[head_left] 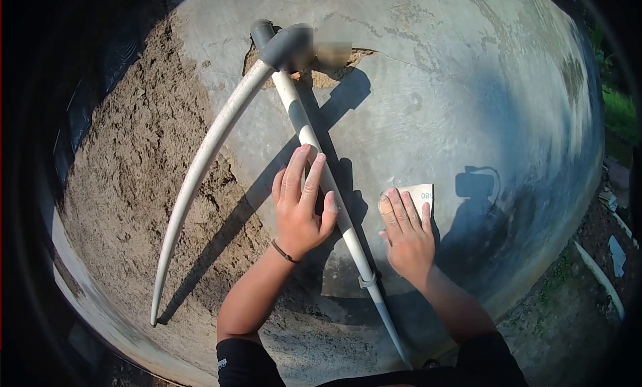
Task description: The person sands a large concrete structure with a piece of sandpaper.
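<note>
A person's left hand (301, 210) lies flat, fingers spread, against a white pipe (321, 173) running down a concrete surface (468, 106). Just across the pipe, the right hand (404, 230) presses open-palmed on a sheet of sandpaper (420, 192).

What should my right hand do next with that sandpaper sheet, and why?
Probably lift the sandpaper sheet and bring it across to the white pipe. The right hand lies flat on the sheet, pressing it to the concrete surface, apart from the pipe. The left hand already rests on the pipe, seemingly steadying it.
</note>
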The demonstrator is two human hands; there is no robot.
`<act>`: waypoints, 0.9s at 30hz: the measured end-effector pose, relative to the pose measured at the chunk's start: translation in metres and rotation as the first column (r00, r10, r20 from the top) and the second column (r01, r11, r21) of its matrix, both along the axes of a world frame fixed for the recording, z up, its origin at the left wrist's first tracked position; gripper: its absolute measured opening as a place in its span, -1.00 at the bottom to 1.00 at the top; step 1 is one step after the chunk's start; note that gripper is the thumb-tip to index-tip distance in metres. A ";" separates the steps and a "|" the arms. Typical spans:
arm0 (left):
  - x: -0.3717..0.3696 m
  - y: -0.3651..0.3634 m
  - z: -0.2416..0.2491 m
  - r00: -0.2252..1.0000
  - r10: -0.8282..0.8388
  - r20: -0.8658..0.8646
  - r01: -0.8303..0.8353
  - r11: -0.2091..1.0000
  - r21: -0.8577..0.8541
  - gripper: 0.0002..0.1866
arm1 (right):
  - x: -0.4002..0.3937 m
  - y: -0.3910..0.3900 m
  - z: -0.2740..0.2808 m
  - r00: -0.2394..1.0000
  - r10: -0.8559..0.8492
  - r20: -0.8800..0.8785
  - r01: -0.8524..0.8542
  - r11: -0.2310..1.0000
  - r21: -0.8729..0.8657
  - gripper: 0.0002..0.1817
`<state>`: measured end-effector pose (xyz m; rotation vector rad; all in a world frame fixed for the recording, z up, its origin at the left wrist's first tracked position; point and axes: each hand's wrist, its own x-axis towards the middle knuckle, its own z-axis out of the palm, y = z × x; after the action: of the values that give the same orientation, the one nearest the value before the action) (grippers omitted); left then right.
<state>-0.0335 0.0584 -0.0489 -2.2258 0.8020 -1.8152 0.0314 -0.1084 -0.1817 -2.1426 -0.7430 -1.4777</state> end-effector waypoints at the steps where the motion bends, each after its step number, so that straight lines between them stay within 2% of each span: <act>1: 0.001 0.000 -0.004 1.000 0.004 0.004 -0.004 1.000 -0.003 -0.41 | -0.006 0.004 -0.014 0.998 0.002 -0.069 0.001 0.999 0.037 -0.31; 2: 0.003 -0.001 -0.007 0.999 0.041 0.001 -0.041 0.999 -0.004 -0.39 | -0.007 0.007 -0.021 0.990 0.004 -0.140 0.006 0.997 0.074 -0.32; 3: 0.004 -0.001 -0.009 0.997 0.081 -0.003 -0.081 0.997 -0.005 -0.36 | -0.001 0.009 -0.009 0.990 0.008 -0.140 0.002 0.997 0.071 -0.32; 5: 0.008 0.000 -0.011 0.992 0.123 0.005 -0.123 0.992 0.003 -0.34 | 0.016 0.011 0.047 0.999 0.000 0.034 -0.006 0.989 0.151 -0.34; 7: 0.006 0.001 -0.010 0.993 0.117 -0.033 -0.118 0.993 -0.001 -0.33 | 0.034 0.005 0.127 0.983 0.040 0.178 -0.070 0.983 0.169 -0.37; 9: 0.008 0.004 -0.009 0.997 0.067 -0.027 -0.067 0.998 -0.008 -0.34 | 0.038 0.007 0.141 0.978 0.047 0.202 -0.080 0.984 0.159 -0.38; 10: 0.009 0.005 -0.010 0.995 0.102 -0.004 -0.102 0.995 0.011 -0.35 | 0.041 0.008 0.140 0.979 0.049 0.198 -0.081 0.984 0.159 -0.40; 11: 0.008 0.004 -0.013 0.994 0.110 -0.015 -0.110 0.994 0.007 -0.35 | 0.037 0.010 0.111 0.988 0.022 0.152 -0.042 0.991 0.129 -0.39; 12: 0.008 0.002 -0.013 0.993 0.120 -0.003 -0.120 0.993 0.015 -0.35 | 0.028 0.012 0.063 0.994 -0.013 0.108 0.001 0.995 0.103 -0.38; 14: 0.009 0.002 -0.012 0.990 0.140 0.030 -0.141 0.989 0.041 -0.37 | 0.013 0.023 -0.034 0.999 0.036 -0.030 -0.033 0.995 0.099 -0.38; 15: 0.009 0.001 -0.011 0.990 0.136 0.035 -0.138 0.990 0.037 -0.39 | -0.004 0.021 -0.038 0.998 0.017 -0.063 -0.014 0.999 0.051 -0.37; 17: 0.011 -0.003 -0.012 0.979 0.191 0.067 -0.194 0.980 0.033 -0.39 | 0.006 0.023 -0.024 0.999 0.046 -0.013 -0.045 0.994 0.100 -0.38; 21: 0.014 -0.006 -0.010 0.967 0.236 0.099 -0.241 0.970 0.042 -0.39 | 0.037 0.008 0.134 0.976 0.066 0.207 -0.103 0.980 0.172 -0.38; 24: 0.012 -0.006 -0.011 0.973 0.213 0.088 -0.217 0.976 0.029 -0.39 | 0.030 0.012 0.112 0.981 0.063 0.184 -0.096 0.980 0.176 -0.40; 26: 0.013 -0.003 -0.011 0.981 0.170 0.089 -0.172 0.985 0.019 -0.40 | 0.021 0.013 0.013 0.998 0.020 0.059 -0.023 0.998 0.056 -0.44; 27: 0.014 -0.002 -0.011 0.987 0.128 0.098 -0.129 0.992 0.001 -0.41 | -0.005 0.013 -0.008 0.997 0.068 -0.027 -0.065 0.995 0.077 -0.46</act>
<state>-0.0192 0.0563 -0.0604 -2.1123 0.6309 -1.8405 0.0260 -0.0950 -0.1894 -2.0586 -0.7289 -1.4147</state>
